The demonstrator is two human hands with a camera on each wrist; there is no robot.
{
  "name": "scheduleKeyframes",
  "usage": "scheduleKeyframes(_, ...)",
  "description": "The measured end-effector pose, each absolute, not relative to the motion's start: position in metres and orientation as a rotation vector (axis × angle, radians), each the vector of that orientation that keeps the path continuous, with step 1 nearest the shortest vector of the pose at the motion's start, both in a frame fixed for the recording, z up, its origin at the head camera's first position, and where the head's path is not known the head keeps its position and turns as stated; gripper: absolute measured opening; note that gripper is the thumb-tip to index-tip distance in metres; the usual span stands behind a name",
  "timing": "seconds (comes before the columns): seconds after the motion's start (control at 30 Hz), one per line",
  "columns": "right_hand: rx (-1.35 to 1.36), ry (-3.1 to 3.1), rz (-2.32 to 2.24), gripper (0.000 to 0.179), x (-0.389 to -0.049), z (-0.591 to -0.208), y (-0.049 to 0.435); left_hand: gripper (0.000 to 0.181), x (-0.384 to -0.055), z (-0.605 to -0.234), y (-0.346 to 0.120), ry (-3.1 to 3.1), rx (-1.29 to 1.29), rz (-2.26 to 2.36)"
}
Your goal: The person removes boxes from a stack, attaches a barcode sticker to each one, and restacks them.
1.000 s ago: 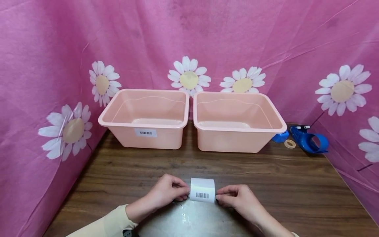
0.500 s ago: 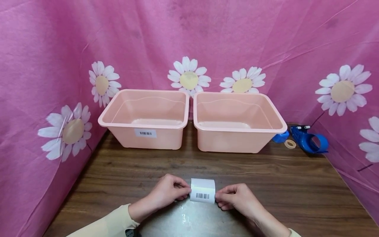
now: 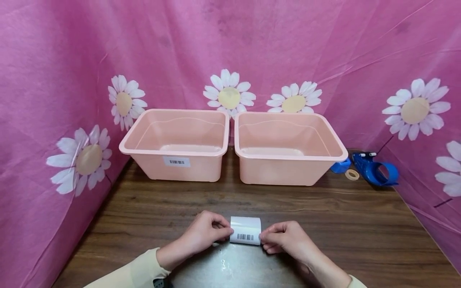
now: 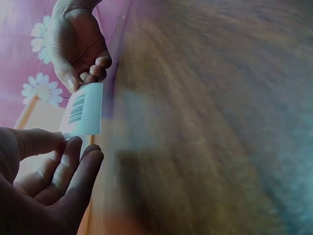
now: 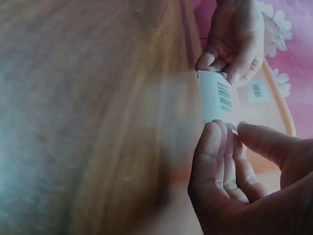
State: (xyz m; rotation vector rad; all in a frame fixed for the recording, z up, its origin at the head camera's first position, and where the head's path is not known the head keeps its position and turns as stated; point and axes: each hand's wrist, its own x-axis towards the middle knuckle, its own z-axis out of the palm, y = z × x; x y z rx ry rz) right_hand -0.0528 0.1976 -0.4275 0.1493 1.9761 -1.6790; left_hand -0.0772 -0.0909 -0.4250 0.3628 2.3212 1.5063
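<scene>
A white barcode label [image 3: 245,226], slightly curved, is held above the table between both hands. My left hand [image 3: 204,233] pinches its left edge between thumb and fingers. At the opposite edge, my right hand [image 3: 288,239] pinches it the same way. In the left wrist view the label [image 4: 84,110] bends outward, its printed bars facing up; the right wrist view shows the label [image 5: 215,98] from the other side. Beyond the hands stand two pink plastic bins side by side. The left bin [image 3: 201,170] carries a barcode label [image 3: 177,161] on its front; the right bin [image 3: 277,172] has a plain front.
A blue tape dispenser [image 3: 376,170], a small tan tape ring [image 3: 351,175] and a blue object [image 3: 340,166] lie beside the right bin. Pink floral cloth [image 3: 230,48] surrounds the brown wooden table [image 3: 173,200] at the back and sides.
The right hand has shifted slightly left and closed in on the label's right edge. The label has moved slightly left and its surface now catches more light. The bins have not moved.
</scene>
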Motion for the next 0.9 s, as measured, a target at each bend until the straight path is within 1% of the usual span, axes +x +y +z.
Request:
scheduleKeyframes(0.17, 0.098, 2.051, -1.692, 0.023, -0.057, -0.414, 0.196, 0.013, -0.082, -0.415, -0.091, 2.329, 0.373, 1.546)
scheduleKeyframes(0.43, 0.094, 2.264, -1.714, 0.025, -0.068, -0.382, 0.192, 0.013, -0.096, -0.388, -0.085, 2.395, 0.392, 1.617)
scheduleKeyframes(0.63, 0.007, 2.433, -1.697, 0.024, -0.076, -0.353, 0.188, 0.014, -0.104, -0.359, -0.084, 2.343, 0.363, 1.812)
scheduleKeyframes(0.9, -0.053, 2.444, -1.866, 0.026, -0.081, -0.313, 0.182, 0.014, -0.105, -0.321, -0.084, 2.327, 0.286, 2.007)
